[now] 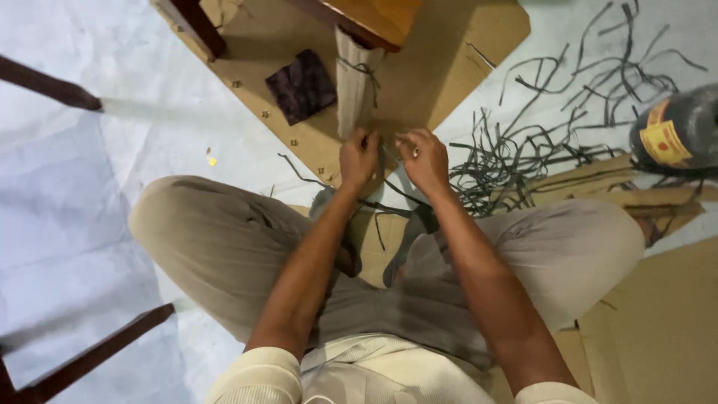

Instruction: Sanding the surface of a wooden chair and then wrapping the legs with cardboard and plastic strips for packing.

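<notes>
1. A pale wrapped furniture leg stands just beyond your hands; its cord-like wrapping probably feels light and pliant, best pinched at the lower end.
2. Your left hand and right hand pinch dark strands there.
3. To the right lie loose dark strips and a twine spool.

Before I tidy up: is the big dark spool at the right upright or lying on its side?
On its side. The dark spool lies on cardboard strips, its yellow-labelled end facing sideways.

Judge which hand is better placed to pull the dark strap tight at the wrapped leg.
Probably the left hand: it sits directly below the wrapped leg, closed on its lower end. The right hand is off to the side.
</notes>
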